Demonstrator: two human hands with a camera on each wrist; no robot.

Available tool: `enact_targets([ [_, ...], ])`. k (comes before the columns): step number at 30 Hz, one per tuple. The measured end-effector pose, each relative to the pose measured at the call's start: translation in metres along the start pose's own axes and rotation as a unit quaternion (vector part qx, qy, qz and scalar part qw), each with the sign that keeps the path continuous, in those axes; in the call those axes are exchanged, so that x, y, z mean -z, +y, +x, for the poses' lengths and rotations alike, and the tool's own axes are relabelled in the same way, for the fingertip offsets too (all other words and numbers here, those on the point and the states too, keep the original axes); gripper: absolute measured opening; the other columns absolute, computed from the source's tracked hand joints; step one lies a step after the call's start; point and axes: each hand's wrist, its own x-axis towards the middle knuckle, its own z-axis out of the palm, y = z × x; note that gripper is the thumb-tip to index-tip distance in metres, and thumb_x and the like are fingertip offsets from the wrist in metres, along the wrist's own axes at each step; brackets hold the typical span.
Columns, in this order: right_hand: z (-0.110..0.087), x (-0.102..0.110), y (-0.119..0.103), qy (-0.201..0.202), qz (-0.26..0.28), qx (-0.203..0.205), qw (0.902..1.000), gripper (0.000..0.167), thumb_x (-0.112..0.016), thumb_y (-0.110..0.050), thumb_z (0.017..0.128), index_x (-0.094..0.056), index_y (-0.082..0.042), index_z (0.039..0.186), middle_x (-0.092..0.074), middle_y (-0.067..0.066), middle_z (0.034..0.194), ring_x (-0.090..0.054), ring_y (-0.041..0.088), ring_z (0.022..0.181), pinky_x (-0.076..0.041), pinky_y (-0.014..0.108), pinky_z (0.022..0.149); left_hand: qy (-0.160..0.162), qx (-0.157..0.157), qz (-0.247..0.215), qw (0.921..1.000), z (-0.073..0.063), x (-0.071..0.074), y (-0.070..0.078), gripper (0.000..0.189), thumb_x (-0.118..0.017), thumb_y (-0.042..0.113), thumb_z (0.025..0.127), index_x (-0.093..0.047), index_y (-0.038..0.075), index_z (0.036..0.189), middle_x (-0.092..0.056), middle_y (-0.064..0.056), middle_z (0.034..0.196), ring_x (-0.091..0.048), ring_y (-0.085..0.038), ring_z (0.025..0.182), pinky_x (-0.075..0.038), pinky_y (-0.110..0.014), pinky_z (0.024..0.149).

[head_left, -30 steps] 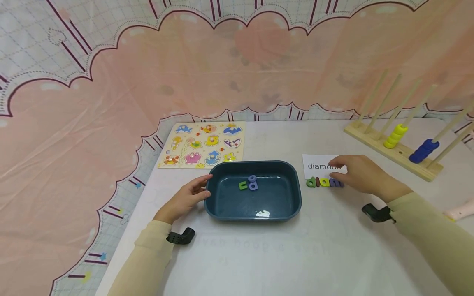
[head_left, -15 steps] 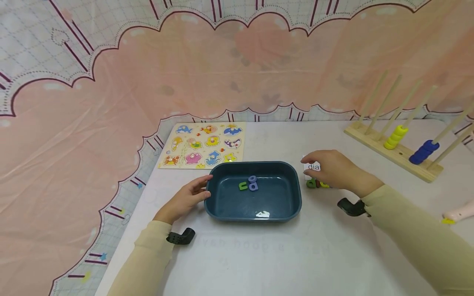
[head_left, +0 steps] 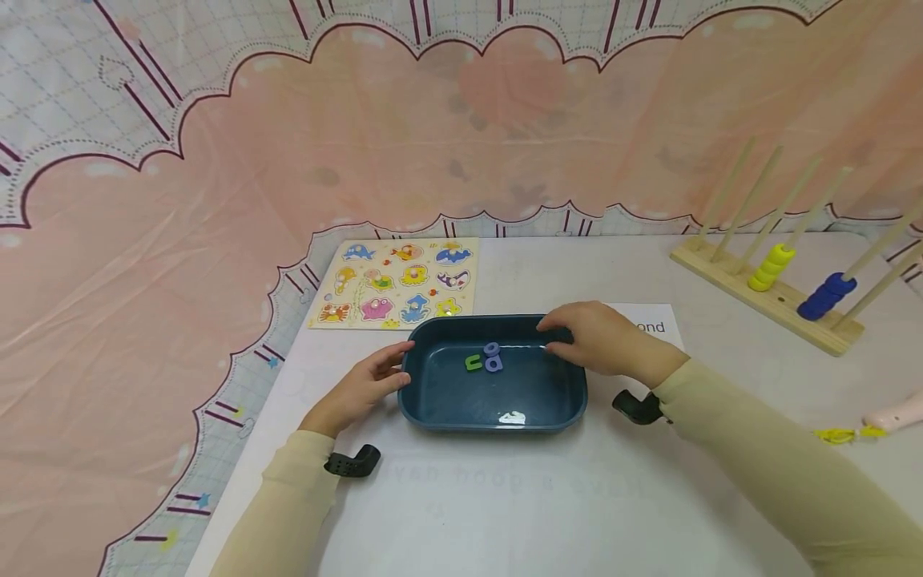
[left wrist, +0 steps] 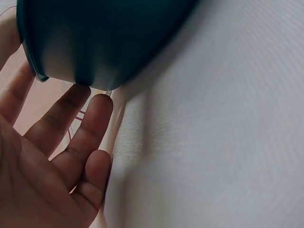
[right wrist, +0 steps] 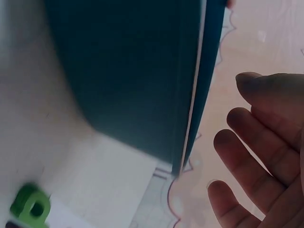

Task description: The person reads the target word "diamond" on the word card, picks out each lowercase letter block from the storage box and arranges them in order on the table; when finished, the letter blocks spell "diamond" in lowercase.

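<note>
A dark teal tray (head_left: 497, 405) lies on the white table with a green letter n (head_left: 473, 363), a purple letter o (head_left: 492, 349) and a purple letter d (head_left: 493, 364) inside. At its left end, my left hand (head_left: 364, 389) rests its fingertips against the rim and outer wall, fingers relaxed. My right hand (head_left: 606, 340) hovers over the tray's right end, its fingers loosely spread and nothing between them. Behind that hand a white card (head_left: 659, 316) shows "ond". In the right wrist view a green letter (right wrist: 32, 206) lies beside the tray; the rest of its row is hidden.
A wooden sea-animal puzzle board (head_left: 392, 284) lies behind the tray at left. A wooden peg abacus (head_left: 764, 292) with yellow and blue beads stands at the back right. A pink object with a yellow end (head_left: 894, 413) lies at the right edge.
My right hand has moved left from the card and letter row to over the tray's right end, now covering the row in the head view. My left hand has stayed put.
</note>
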Motion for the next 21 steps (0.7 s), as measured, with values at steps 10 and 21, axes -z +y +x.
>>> enact_targets([
  [10, 0.025, -0.009, -0.026, -0.03, -0.008, 0.033, 0.999, 0.031, -0.072, -0.018, 0.093, -0.07, -0.004, 0.121, -0.069, 0.009, 0.121, -0.064, 0.027, 0.114, -0.048, 0.045, 0.102, 0.0, -0.002, -0.003, 1.0, 0.001, 0.0, -0.003, 0.061, -0.065, 0.025, 0.099, -0.04, 0.015, 0.154, -0.038, -0.023, 0.153, -0.041, -0.044, 0.136, -0.037, -0.058, 0.108],
  [21, 0.038, -0.005, -0.039, -0.046, -0.015, 0.035, 0.9982, 0.033, -0.073, -0.019, 0.093, -0.07, -0.005, 0.122, -0.069, 0.009, 0.123, -0.062, 0.026, 0.118, -0.046, 0.044, 0.104, 0.002, 0.001, 0.001, 1.0, 0.0, 0.0, -0.002, 0.062, -0.066, 0.027, 0.099, -0.04, 0.015, 0.154, -0.037, -0.023, 0.154, -0.041, -0.044, 0.136, -0.036, -0.059, 0.108],
])
